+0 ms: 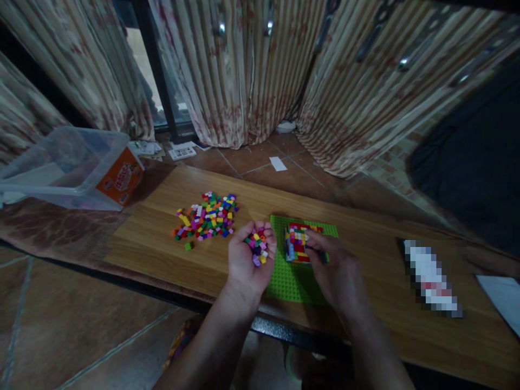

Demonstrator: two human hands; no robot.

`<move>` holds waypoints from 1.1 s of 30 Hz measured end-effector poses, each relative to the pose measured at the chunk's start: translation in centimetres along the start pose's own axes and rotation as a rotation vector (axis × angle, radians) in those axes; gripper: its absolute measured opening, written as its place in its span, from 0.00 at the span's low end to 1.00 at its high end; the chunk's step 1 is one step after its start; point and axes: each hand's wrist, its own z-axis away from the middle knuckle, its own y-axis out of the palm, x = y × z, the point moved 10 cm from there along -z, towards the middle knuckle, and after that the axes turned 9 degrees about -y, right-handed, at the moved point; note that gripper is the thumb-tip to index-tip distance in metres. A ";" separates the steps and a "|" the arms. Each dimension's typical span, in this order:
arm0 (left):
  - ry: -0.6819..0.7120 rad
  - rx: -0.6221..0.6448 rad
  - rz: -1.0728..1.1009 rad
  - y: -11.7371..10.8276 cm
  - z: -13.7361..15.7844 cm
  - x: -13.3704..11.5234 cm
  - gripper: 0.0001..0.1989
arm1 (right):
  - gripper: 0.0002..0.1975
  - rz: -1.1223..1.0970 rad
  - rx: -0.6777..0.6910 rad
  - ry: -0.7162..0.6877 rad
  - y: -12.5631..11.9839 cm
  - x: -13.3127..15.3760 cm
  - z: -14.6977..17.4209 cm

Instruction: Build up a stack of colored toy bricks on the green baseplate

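Note:
My left hand (245,265) is cupped palm up, its fingers curled around several small toy bricks (257,244) in mixed colours. It is just left of a green studded baseplate (288,286). On that plate stands a low block structure (296,241) of red, white, yellow and blue bricks. My right hand (339,273) reaches over the right side of the structure, its thumb and fingers drawn together at the top. Whatever those fingers pinch is hidden. A loose pile of colourful bricks (209,216) lies left of my left hand, with one green brick (188,246) apart from it.
A wooden tabletop (150,233) carries everything. At the far left is a clear plastic tub (60,189) with an orange label. A blurred-out pale object (433,279) lies to the right, near a white sheet (499,298). Pleated curtains (244,81) hang behind.

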 end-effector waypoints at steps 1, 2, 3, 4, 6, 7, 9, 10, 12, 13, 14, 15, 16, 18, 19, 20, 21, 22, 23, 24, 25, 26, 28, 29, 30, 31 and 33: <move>0.000 -0.002 0.001 0.0 0.0 0.0 0.15 | 0.17 0.000 -0.003 0.023 0.0 -0.2 0.0; 0.000 -0.003 0.002 0.0 0.0 0.0 0.15 | 0.17 -0.002 -0.005 0.048 0.0 -0.4 0.0; 0.000 -0.004 0.004 -0.1 0.1 -0.1 0.14 | 0.17 -0.005 -0.008 0.071 0.0 -0.7 0.1; -0.002 -0.004 0.005 -0.1 0.1 -0.1 0.14 | 0.17 -0.007 -0.010 0.087 -0.1 -0.8 0.1; -0.008 -0.006 0.009 -0.1 0.1 -0.1 0.14 | 0.15 -0.002 -0.006 0.097 -0.1 -1.1 0.1; -0.012 -0.008 0.011 -0.1 0.1 -0.1 0.14 | 0.14 0.005 -0.002 0.096 -0.1 -1.1 0.1; -0.015 -0.006 0.015 -0.1 0.1 -0.1 0.14 | 0.14 0.022 -0.001 0.092 -0.3 -1.3 0.1; -0.014 -0.001 0.017 -0.1 0.1 -0.1 0.14 | 0.14 0.028 -0.003 0.090 -0.4 -1.3 0.1; -0.010 0.012 0.017 0.0 0.0 -0.2 0.14 | 0.13 0.031 -0.018 0.091 -0.8 -1.4 0.1; -0.008 0.019 0.016 0.1 0.0 -0.2 0.13 | 0.13 0.027 -0.029 0.096 -1.1 -1.5 0.1; -0.008 0.023 0.016 0.1 0.0 -0.2 0.13 | 0.12 0.021 -0.045 0.105 -1.3 -1.5 0.1; -0.010 0.024 0.015 0.1 0.0 -0.2 0.13 | 0.12 0.013 -0.063 0.115 -1.6 -1.6 0.1; -0.012 0.023 0.013 0.1 0.0 -0.2 0.13 | 0.11 0.006 -0.081 0.123 -1.8 -1.6 0.0; -0.018 0.023 0.011 0.0 -0.1 -0.1 0.13 | 0.12 0.003 -0.110 0.139 -2.0 -1.7 0.0; -0.021 0.026 0.011 0.1 -0.1 0.0 0.13 | 0.13 0.006 -0.115 0.149 -1.9 -1.8 0.0; -0.023 0.030 0.011 0.1 -0.1 0.0 0.13 | 0.14 0.014 -0.115 0.164 -1.8 -2.0 0.1; -0.023 0.034 0.012 0.1 -0.1 0.0 0.13 | 0.15 0.025 -0.114 0.181 -1.5 -2.2 0.1; -0.023 0.038 0.011 0.1 -0.1 0.0 0.13 | 0.16 0.035 -0.112 0.199 -1.2 -2.5 0.2; -0.024 0.039 0.009 0.1 -0.1 0.0 0.13 | 0.17 0.041 -0.108 0.215 -0.9 -2.8 0.4; -0.024 0.039 0.006 0.1 -0.2 0.0 0.13 | 0.18 0.041 -0.104 0.228 -0.6 -3.1 0.5; -0.024 0.039 0.003 0.1 -0.2 0.0 0.13 | 0.18 0.034 -0.103 0.240 -0.3 -3.4 0.6; -0.024 0.040 0.000 0.1 -0.2 0.0 0.13 | 0.18 0.021 -0.099 0.256 0.0 -3.6 0.7; -0.021 0.040 -0.002 0.2 -0.2 0.0 0.13 | 0.18 -0.016 -0.097 0.295 0.4 -4.1 0.8; -0.018 0.035 -0.004 0.2 -0.1 -0.1 0.13 | 0.18 -0.035 -0.099 0.316 0.5 -4.3 0.9; -0.013 0.028 -0.006 0.1 -0.1 -0.2 0.13 | 0.18 -0.053 -0.102 0.334 0.5 -4.4 1.0; -0.011 0.020 -0.008 0.1 0.0 -0.2 0.13 | 0.17 -0.067 -0.104 0.347 0.6 -4.5 1.0; -0.007 0.007 -0.009 0.1 0.0 -0.3 0.13 | 0.17 -0.086 -0.109 0.348 0.6 -4.5 1.0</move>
